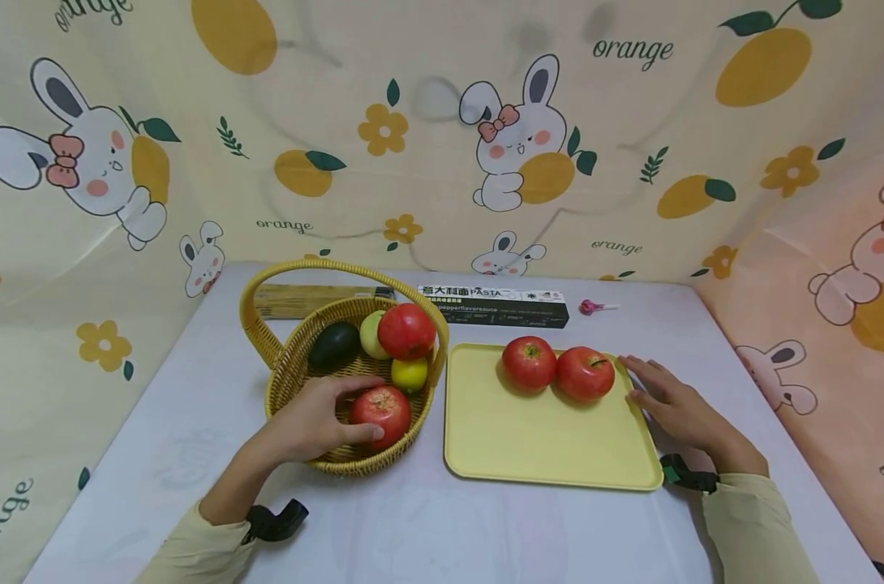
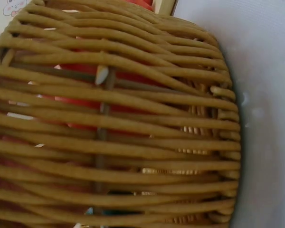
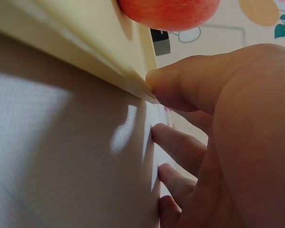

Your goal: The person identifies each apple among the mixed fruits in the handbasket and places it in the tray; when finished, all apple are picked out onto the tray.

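Note:
Inside the wicker basket (image 1: 285,389), my left hand (image 1: 314,422) holds a red apple (image 1: 380,415), thumb on its near side and fingers behind it. Basket weave (image 2: 109,123) fills the left wrist view, with red showing through the gaps; the hand is hidden there. Two red apples (image 1: 529,364) sit side by side at the back of the yellow tray (image 1: 544,446). My right hand (image 1: 679,410) rests at the tray's right edge. In the right wrist view its thumb (image 3: 180,83) touches the tray rim (image 3: 128,78), while the other fingers lie loosely on the table.
The basket also bears a dark green avocado (image 1: 334,346), a pale green fruit (image 1: 372,335), a larger red fruit (image 1: 407,331) and a yellow lemon (image 1: 409,374). Its handle (image 1: 248,312) arches over them. Behind stand a pasta box (image 1: 496,308), a yellowish pack (image 1: 289,301) and a lollipop (image 1: 590,307).

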A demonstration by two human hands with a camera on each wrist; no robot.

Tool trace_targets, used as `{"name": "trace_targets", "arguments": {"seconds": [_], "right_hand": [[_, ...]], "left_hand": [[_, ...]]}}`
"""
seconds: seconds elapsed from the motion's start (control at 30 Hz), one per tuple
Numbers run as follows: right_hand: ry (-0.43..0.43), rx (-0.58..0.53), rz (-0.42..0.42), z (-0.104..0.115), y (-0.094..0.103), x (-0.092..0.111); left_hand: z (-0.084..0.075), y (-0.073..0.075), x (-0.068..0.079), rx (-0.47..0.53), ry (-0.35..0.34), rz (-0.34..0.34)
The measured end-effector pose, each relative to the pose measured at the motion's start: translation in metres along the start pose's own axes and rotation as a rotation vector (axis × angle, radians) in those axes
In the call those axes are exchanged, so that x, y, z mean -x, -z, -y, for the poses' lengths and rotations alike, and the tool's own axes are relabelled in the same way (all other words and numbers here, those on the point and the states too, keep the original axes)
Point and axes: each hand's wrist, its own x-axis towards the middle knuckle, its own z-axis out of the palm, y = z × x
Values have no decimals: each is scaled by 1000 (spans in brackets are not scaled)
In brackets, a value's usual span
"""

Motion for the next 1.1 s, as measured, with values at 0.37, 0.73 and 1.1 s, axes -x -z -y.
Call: {"name": "trace_targets", "arguments": {"seconds": [0.37, 0.73, 1.1], "right_hand": [[-9, -19, 0, 0, 0, 1], [7, -1, 1, -2, 0, -1], [15, -5, -6, -3, 0, 0]], "left_hand": [[0, -9, 0, -77, -80, 27], [-1, -9, 4, 20, -87, -101], [-18, -4, 10, 180, -248, -195]]}}
